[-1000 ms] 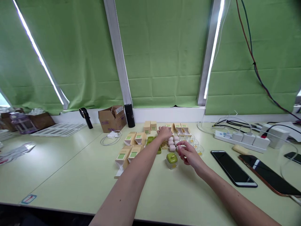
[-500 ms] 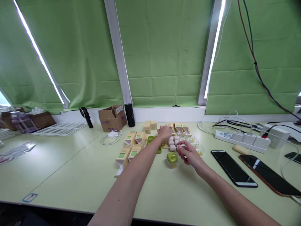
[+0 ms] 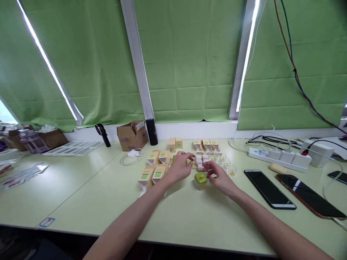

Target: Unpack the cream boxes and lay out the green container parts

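A small clear jar with a green lid stands on the table between my hands. My left hand is just left of and behind it, fingers bent in toward the thumb; anything between them is too small to make out. My right hand is close to the jar's right side, thumb and curled fingers apart, with nothing visible in them. Behind the hands are several pale pink blocks and small clear containers with yellow bits. My left hand partly hides green pieces and gold-coloured bits.
Open tan cartons with green labels stand left of my left hand, more cartons at the back. A cardboard box and black cylinder stand behind. Right are two phones and a power strip.
My left hand has drawn back toward me from the far cartons, its fingers now bent beside the jar. My right hand has barely moved. The view has shifted slightly.
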`<action>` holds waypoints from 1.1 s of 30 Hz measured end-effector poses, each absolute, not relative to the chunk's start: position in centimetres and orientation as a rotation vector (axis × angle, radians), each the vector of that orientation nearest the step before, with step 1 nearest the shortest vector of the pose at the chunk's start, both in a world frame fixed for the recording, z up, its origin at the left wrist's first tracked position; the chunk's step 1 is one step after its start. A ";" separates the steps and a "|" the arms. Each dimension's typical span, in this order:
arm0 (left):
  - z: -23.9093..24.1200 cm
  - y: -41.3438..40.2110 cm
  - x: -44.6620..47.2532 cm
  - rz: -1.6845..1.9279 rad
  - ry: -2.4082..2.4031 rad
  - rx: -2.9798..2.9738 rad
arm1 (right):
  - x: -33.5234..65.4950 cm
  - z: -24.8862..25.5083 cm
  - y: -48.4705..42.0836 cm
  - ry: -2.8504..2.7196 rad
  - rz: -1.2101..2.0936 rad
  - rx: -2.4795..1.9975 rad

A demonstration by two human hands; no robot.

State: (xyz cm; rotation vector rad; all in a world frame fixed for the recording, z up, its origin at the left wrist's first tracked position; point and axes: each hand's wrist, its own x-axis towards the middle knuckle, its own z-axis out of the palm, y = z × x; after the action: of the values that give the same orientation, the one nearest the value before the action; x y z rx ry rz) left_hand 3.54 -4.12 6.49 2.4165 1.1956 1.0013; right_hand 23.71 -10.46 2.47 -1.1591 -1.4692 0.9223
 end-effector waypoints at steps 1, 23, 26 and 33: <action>6.6 -4.8 2.9 1.078 1.176 2.421 | 23.7 2.4 -10.5 -1.486 0.932 -1.170; 3.7 -8.2 2.4 0.974 1.007 2.551 | 22.4 -0.6 -10.2 -1.729 0.891 -1.195; 3.6 -8.3 2.5 1.026 0.981 2.557 | 22.4 -1.1 -9.9 -1.715 0.901 -1.211; 3.8 -8.1 2.1 1.080 0.974 2.547 | 22.5 -1.5 -9.7 -1.726 0.893 -1.209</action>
State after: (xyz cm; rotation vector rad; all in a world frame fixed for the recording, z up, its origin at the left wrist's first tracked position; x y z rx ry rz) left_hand 2.13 -8.06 3.77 2.5472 0.9744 1.0798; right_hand 22.48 -9.70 -1.51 -1.2092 -1.7265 0.8932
